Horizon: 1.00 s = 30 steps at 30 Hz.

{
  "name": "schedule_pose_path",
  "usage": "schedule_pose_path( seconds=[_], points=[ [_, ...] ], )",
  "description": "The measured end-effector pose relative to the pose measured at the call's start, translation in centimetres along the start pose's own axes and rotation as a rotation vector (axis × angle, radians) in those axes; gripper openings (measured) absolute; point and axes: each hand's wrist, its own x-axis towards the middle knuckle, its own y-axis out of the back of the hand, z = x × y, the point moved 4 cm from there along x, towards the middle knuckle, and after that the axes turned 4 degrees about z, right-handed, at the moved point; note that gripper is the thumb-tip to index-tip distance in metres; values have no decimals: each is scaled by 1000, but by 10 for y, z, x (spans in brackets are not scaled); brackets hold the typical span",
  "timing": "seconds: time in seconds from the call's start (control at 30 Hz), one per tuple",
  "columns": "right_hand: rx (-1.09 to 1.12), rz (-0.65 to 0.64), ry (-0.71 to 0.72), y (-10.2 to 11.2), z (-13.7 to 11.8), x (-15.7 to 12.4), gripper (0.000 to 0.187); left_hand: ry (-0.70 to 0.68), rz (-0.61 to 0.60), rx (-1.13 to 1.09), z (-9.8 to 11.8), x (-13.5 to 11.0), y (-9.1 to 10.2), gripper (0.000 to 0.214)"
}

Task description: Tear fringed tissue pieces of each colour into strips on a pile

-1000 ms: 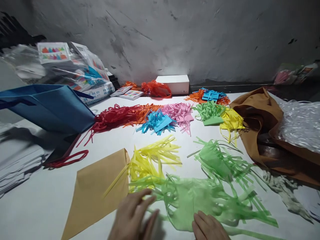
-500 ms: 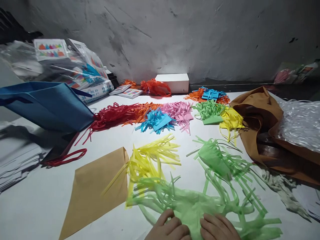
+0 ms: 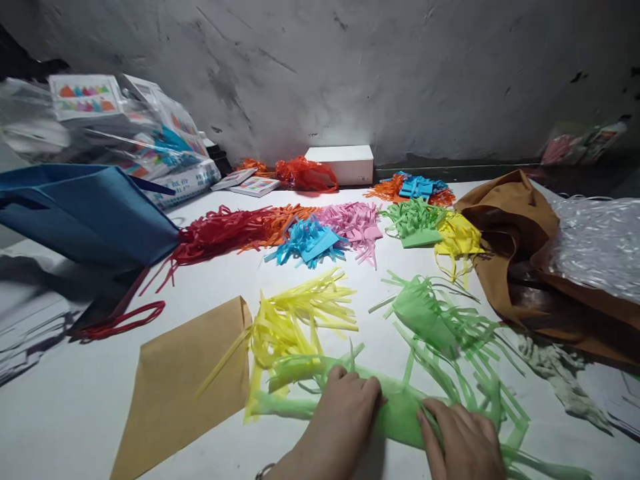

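Green fringed tissue paper (image 3: 400,407) lies across the near part of the white table, its middle folded into a flat band and its cut strips fanning out to both sides. My left hand (image 3: 345,413) grips the band left of centre, fingers bent over it. To the right, my right hand (image 3: 463,433) has its fingers closed on the same paper; the thumb tip shows at the band's edge. Just beyond them is yellow fringed paper (image 3: 285,327), touched by the left green strips. A second green fringed piece (image 3: 425,313) rests ahead of my right hand.
A brown paper sheet (image 3: 185,387) lies at left, near a blue bag (image 3: 90,213). Red fringe (image 3: 220,233), blue fringe (image 3: 310,241) and pink fringe (image 3: 353,223) form a row farther back. A brown cloth bag (image 3: 515,233) and a pale glove (image 3: 560,380) are at right.
Both hands have reached forward over the green paper. Its spread middle is now folded into a narrower, flatter band. The view has shifted slightly.
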Motion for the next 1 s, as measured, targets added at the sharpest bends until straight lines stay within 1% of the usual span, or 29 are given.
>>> schedule_pose_path(
  seconds=[0.1, 0.17, 0.2, 0.3, 0.37, 0.43, 0.53, 0.6, 0.67, 0.7, 0.77, 0.83, 0.87, 0.93, 0.97, 1.0],
  points=[
    [-123, 0, 72, -3, 2, 5, 16, 40, -40, 12, 2, 10, -1, 20],
    [-165, 11, 122, -4, 3, 5, 13, 67, -49, 11, 1, 13, 0, 14],
    [-183, 15, 124, -5, 5, 5, 12, 76, -53, 3, -1, 13, 1, 10],
    [-217, 23, 92, -6, 8, 1, 13, 95, -97, -53, -5, 14, 5, 16],
    [-215, 40, 85, -6, 6, 1, 13, 104, -131, -70, -7, 16, 6, 16],
    [-215, 50, 76, -6, 4, 3, 12, 110, -153, -48, -8, 19, 6, 17],
    [-246, 42, 27, -4, 2, 9, 11, 108, -173, -5, -8, 26, 3, 17],
    [-280, 81, 13, 1, 2, 13, 16, 101, -181, 18, -7, 30, 1, 15],
    [-295, 149, 11, 8, 1, 15, 20, 90, -191, 38, -7, 32, -1, 13],
    [-271, 179, 32, 11, -1, 14, 19, 86, -192, 47, -7, 33, -2, 13],
    [-150, 198, 133, 11, -8, 11, 16, 81, -191, 58, -7, 34, -3, 14],
    [-29, 180, 240, 6, -17, 6, 22, 76, -182, 60, -8, 35, -2, 12],
    [6, 172, 269, 3, -20, 3, 26, 75, -176, 58, -8, 34, -1, 12],
    [27, 173, 272, -3, -23, 1, 29, 87, -159, 51, -10, 30, 4, 11],
    [34, 180, 266, -4, -23, 1, 29, 83, -132, 47, -11, 27, 7, 13],
    [46, 187, 264, -5, -23, 1, 29, 46, -76, 42, -10, 23, 12, 18]
  ],
)
